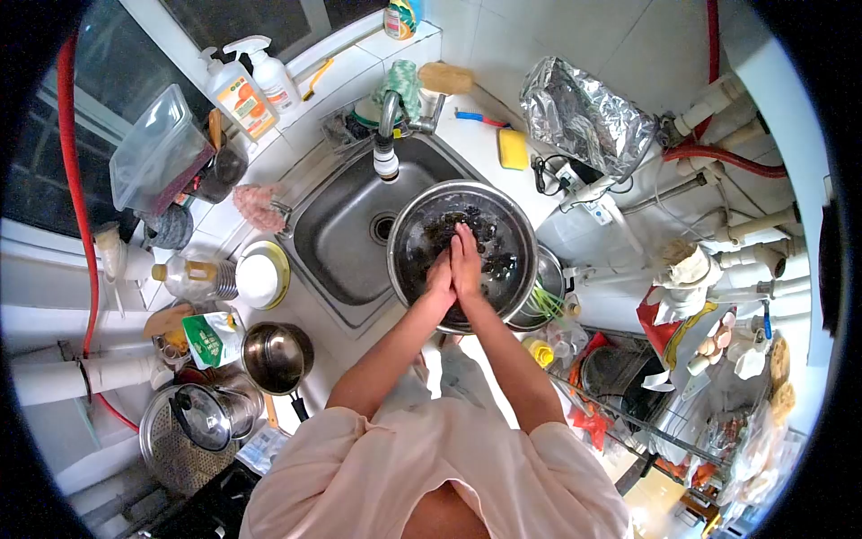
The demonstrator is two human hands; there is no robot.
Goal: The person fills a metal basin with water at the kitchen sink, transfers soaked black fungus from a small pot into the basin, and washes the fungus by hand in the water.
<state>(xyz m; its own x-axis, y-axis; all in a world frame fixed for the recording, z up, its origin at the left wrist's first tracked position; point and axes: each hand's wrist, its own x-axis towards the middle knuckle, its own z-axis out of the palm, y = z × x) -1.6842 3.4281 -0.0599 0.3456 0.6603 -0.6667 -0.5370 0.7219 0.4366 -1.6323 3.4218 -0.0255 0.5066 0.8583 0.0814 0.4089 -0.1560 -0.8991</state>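
Observation:
A large steel bowl (pixel 404 269) stands at the right edge of the sink, with water and dark pieces (pixel 496 263) in it. Over the bowl my left hand (pixel 440 274) and my right hand (pixel 465 262) are pressed together, palm against palm. The fingers lie close together and point away from me. Whether something small is between the palms is hidden. Which side each hand takes follows the two forearms coming from left and right.
The sink (pixel 332 234) has a faucet (pixel 386 148) at its back. A pot (pixel 278 357) and a white bowl (pixel 260 280) stand left. Green onions (pixel 546 303) lie in a pan behind the steel bowl. A yellow sponge (pixel 513 150) is at the back right.

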